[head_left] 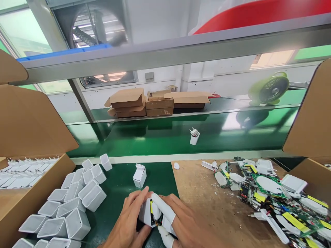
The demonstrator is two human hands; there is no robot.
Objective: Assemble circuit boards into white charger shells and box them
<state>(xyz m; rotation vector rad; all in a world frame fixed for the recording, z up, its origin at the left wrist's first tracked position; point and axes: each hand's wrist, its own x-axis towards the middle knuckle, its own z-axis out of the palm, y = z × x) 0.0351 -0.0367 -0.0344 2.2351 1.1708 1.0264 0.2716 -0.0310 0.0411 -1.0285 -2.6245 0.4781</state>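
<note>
Near the front edge of the bench, my left hand [131,220] is closed around a white plastic adapter housing [145,214]. My right hand [186,220], with white covers on its index finger and thumb, pinches a small circuit board [156,213] with yellow tape at the housing's open side. Part of the board is hidden by my fingers, so how deep it sits cannot be seen. Just beyond my hands, a white adapter [139,176] stands on the green mat. To the left are rows of open white housings [73,191].
Circuit boards with white parts [269,186] are heaped on the brown board [196,199] at right. Cardboard boxes [33,203] flank both sides; the left one holds white parts. Another adapter [194,136] lies on the green belt [155,141], before more cartons [129,101] and a green fan [271,88].
</note>
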